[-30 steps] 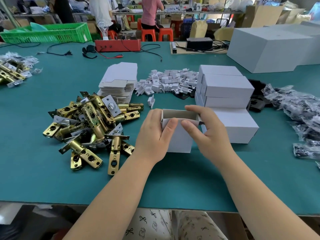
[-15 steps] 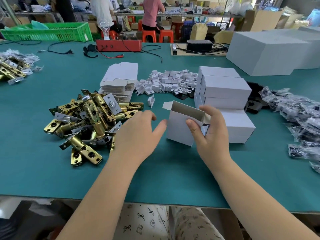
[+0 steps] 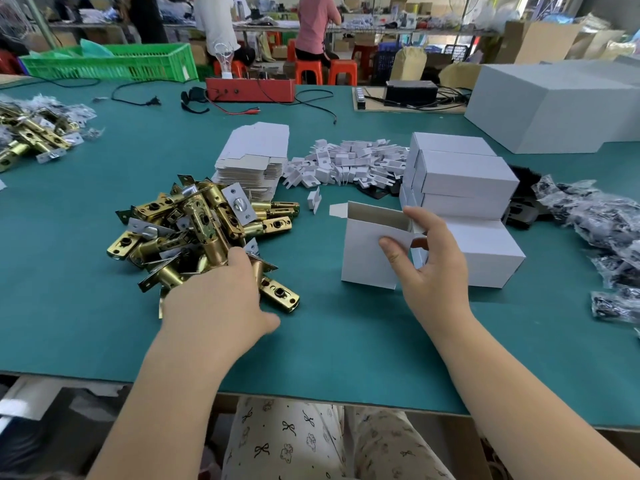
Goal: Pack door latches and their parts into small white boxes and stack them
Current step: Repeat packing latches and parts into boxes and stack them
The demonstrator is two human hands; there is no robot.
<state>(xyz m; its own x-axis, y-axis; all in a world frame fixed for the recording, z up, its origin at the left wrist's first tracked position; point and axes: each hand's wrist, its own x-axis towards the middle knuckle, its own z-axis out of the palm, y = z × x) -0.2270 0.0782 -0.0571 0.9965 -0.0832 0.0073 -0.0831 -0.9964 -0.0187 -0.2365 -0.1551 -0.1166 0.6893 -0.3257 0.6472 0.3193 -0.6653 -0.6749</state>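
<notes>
Right hand pinches open box, upright on table beside closed boxes. Left hand on latches left of it; whether it grips one, cannot tell.

**Green table, loaded**

A green-topped table carries a pile of brass latches at nine o'clock of the open white box. Flat box blanks and small white inserts lie at twelve. Closed white boxes are stacked at two, bagged dark parts at three.
</notes>
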